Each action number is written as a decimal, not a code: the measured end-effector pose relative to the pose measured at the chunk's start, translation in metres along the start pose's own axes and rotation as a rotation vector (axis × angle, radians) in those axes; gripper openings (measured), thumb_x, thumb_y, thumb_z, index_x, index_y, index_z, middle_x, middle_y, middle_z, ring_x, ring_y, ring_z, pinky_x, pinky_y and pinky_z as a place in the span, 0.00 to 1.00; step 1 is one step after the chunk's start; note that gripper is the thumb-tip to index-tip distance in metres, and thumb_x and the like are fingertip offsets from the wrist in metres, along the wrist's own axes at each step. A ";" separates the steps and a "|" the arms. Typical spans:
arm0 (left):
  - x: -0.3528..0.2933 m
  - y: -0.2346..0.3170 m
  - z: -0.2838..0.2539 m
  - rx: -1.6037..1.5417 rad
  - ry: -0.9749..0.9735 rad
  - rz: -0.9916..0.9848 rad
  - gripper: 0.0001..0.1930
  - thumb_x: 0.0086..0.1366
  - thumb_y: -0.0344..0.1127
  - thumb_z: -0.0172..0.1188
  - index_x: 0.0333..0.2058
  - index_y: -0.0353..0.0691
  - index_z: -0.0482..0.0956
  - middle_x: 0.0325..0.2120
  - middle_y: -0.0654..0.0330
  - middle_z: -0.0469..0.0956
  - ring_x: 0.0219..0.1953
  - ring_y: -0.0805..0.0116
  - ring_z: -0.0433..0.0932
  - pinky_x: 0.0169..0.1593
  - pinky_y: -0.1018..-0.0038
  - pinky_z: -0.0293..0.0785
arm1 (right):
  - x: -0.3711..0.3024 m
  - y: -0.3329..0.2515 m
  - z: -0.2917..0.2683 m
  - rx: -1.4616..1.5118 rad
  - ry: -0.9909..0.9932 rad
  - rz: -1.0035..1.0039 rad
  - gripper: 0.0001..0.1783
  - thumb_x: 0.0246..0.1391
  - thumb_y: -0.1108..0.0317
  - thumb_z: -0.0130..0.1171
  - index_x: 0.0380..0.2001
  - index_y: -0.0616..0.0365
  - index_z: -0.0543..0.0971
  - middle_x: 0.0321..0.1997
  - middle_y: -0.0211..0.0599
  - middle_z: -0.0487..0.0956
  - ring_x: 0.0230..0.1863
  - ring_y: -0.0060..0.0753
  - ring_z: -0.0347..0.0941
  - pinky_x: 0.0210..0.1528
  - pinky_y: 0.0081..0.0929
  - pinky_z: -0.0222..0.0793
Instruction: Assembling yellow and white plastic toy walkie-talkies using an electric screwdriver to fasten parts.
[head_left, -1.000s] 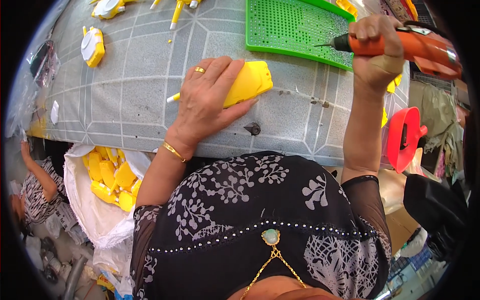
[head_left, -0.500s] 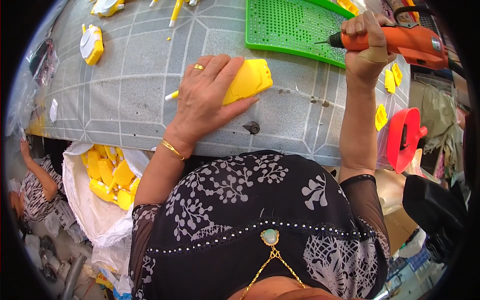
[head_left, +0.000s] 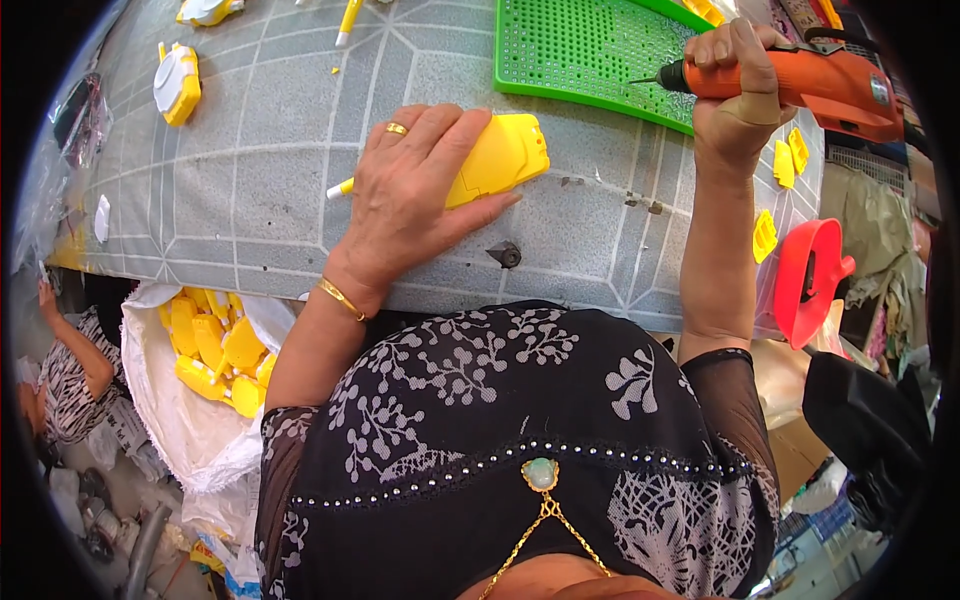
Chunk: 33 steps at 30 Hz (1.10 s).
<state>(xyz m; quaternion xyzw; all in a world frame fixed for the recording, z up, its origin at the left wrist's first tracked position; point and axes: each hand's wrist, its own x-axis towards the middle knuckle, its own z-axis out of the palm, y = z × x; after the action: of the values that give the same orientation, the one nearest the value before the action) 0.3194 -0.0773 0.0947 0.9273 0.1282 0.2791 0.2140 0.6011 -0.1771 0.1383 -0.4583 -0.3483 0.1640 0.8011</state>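
My left hand (head_left: 408,185) lies closed over a yellow plastic casing (head_left: 508,158) on the table, thumb along its near edge. A white-tipped yellow stem (head_left: 341,188) pokes out on the hand's left side. My right hand (head_left: 738,95) is wrapped round an orange electric screwdriver (head_left: 815,82), held sideways. Its thin bit (head_left: 645,80) points left, over the near edge of a green perforated tray (head_left: 560,50) with small metal screws in it. The underside of the casing is hidden.
Yellow-and-white parts (head_left: 177,85) lie at the table's far left. Small yellow pieces (head_left: 783,164) and a red plastic container (head_left: 808,283) are at the right. A white sack (head_left: 165,400) of yellow casings stands below the table's left edge; another person's arm (head_left: 75,335) shows beyond.
Both hands keep their holds and barely move. The view has shifted very slightly.
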 end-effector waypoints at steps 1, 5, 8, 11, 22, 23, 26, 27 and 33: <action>0.000 0.000 0.000 0.000 -0.001 -0.001 0.33 0.48 0.46 0.75 0.51 0.37 0.77 0.44 0.54 0.78 0.46 0.52 0.77 0.49 0.60 0.72 | 0.000 0.000 0.000 -0.009 -0.008 -0.010 0.09 0.56 0.72 0.61 0.30 0.50 0.69 0.23 0.28 0.65 0.25 0.29 0.64 0.38 0.36 0.65; 0.001 0.000 0.000 -0.008 0.006 0.003 0.33 0.48 0.45 0.75 0.51 0.36 0.77 0.44 0.54 0.78 0.45 0.52 0.76 0.49 0.60 0.72 | 0.001 0.002 -0.003 0.014 -0.030 -0.001 0.09 0.56 0.72 0.61 0.30 0.50 0.69 0.23 0.28 0.65 0.25 0.29 0.64 0.37 0.37 0.65; 0.002 0.000 0.000 -0.011 0.003 -0.001 0.33 0.47 0.45 0.75 0.51 0.36 0.77 0.44 0.54 0.77 0.45 0.52 0.76 0.49 0.60 0.72 | -0.002 0.000 0.002 -0.009 -0.029 -0.015 0.09 0.56 0.73 0.61 0.29 0.50 0.69 0.23 0.28 0.65 0.25 0.29 0.64 0.37 0.36 0.65; 0.002 -0.001 0.000 -0.012 -0.002 -0.004 0.33 0.47 0.45 0.75 0.50 0.36 0.77 0.44 0.54 0.77 0.45 0.52 0.76 0.49 0.59 0.72 | -0.003 -0.001 0.002 0.001 -0.034 -0.002 0.09 0.56 0.72 0.61 0.29 0.50 0.69 0.24 0.28 0.66 0.26 0.29 0.64 0.38 0.36 0.65; 0.004 -0.001 0.001 -0.014 -0.008 -0.006 0.33 0.47 0.45 0.76 0.50 0.36 0.77 0.43 0.54 0.78 0.44 0.52 0.76 0.48 0.60 0.72 | -0.002 0.000 0.002 -0.010 -0.023 0.017 0.09 0.56 0.71 0.62 0.29 0.50 0.70 0.23 0.27 0.65 0.26 0.29 0.64 0.38 0.36 0.64; 0.004 -0.001 0.001 -0.016 -0.007 -0.004 0.33 0.47 0.45 0.76 0.50 0.36 0.77 0.43 0.54 0.78 0.44 0.52 0.76 0.48 0.60 0.72 | -0.003 0.000 0.003 -0.034 -0.005 0.010 0.09 0.56 0.71 0.62 0.29 0.50 0.70 0.23 0.27 0.65 0.26 0.29 0.64 0.39 0.36 0.65; 0.003 -0.001 0.001 -0.020 -0.006 -0.001 0.33 0.47 0.44 0.76 0.50 0.36 0.77 0.44 0.54 0.77 0.44 0.52 0.76 0.48 0.60 0.72 | 0.002 0.003 -0.002 0.018 -0.013 0.014 0.08 0.55 0.72 0.61 0.29 0.50 0.70 0.24 0.28 0.65 0.26 0.29 0.64 0.39 0.36 0.65; 0.003 -0.001 0.001 -0.021 -0.005 -0.002 0.33 0.47 0.44 0.76 0.50 0.36 0.77 0.44 0.54 0.77 0.45 0.52 0.76 0.48 0.60 0.72 | 0.002 0.001 -0.003 0.018 -0.013 0.012 0.08 0.55 0.72 0.61 0.29 0.50 0.70 0.24 0.28 0.65 0.26 0.29 0.64 0.39 0.36 0.65; 0.001 -0.003 0.003 -0.045 0.040 0.015 0.31 0.47 0.42 0.75 0.49 0.36 0.77 0.45 0.53 0.76 0.45 0.51 0.76 0.49 0.60 0.72 | 0.004 -0.031 -0.005 0.062 -0.013 0.091 0.09 0.55 0.67 0.60 0.27 0.49 0.68 0.26 0.27 0.67 0.30 0.28 0.64 0.41 0.33 0.63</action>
<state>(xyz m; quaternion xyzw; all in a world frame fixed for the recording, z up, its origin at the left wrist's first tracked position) 0.3218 -0.0757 0.0917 0.9174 0.1190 0.3021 0.2300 0.6057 -0.1946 0.1640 -0.4475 -0.3272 0.2138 0.8044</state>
